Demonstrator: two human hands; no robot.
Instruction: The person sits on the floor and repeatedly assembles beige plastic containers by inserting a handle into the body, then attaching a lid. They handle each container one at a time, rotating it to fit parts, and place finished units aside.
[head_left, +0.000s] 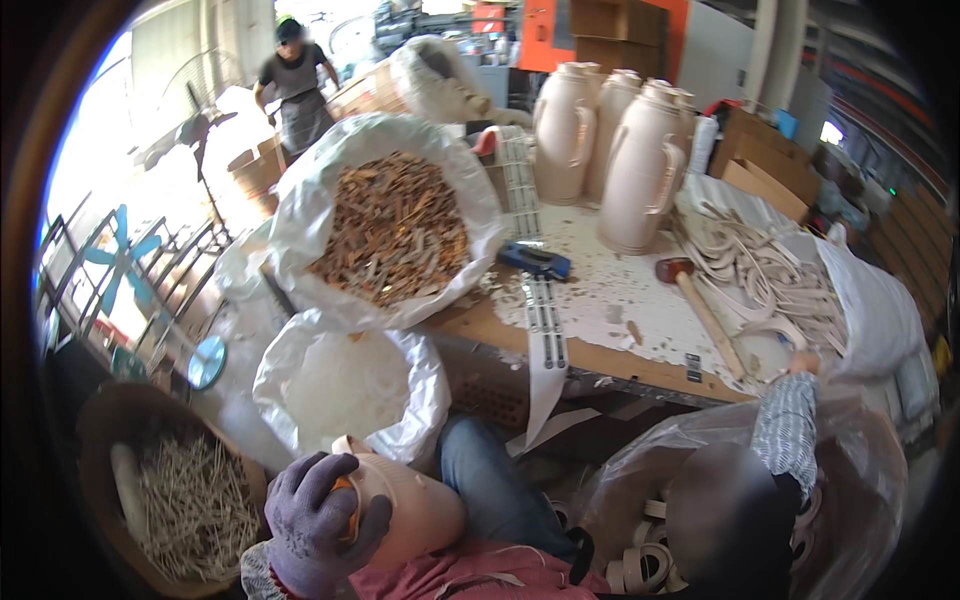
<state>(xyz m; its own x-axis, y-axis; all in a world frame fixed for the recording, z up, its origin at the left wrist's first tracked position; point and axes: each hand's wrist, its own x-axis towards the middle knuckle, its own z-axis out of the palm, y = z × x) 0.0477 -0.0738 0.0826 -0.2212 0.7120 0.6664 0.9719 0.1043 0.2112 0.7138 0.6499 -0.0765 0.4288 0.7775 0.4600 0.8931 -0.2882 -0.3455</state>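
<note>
Down at the lower centre of the frame, a pale pink jug (425,505) lay tilted beside a jeans-clad leg (490,485), and the left hand (315,520), in a purple-grey glove, had its fingers curled over the jug's near end. Toward the right edge, the right hand (804,362) reached to the tabletop beside a curved pale strip (778,328); its fingers were too small to tell whether they gripped the strip. More such strips (755,265) lay heaped at upper right, next to a mallet (715,325) with a reddish-brown head. Several pale jugs (640,180) stood upright at the upper centre, with a blue tool (538,261) nearer the middle. A white sack (460,190) of brown chips filled the centre left, above a smaller white sack (430,385). Pale rings (645,567) lay in a clear plastic bag (860,450) at lower right, and a co-worker (298,90) stood at upper left.
</note>
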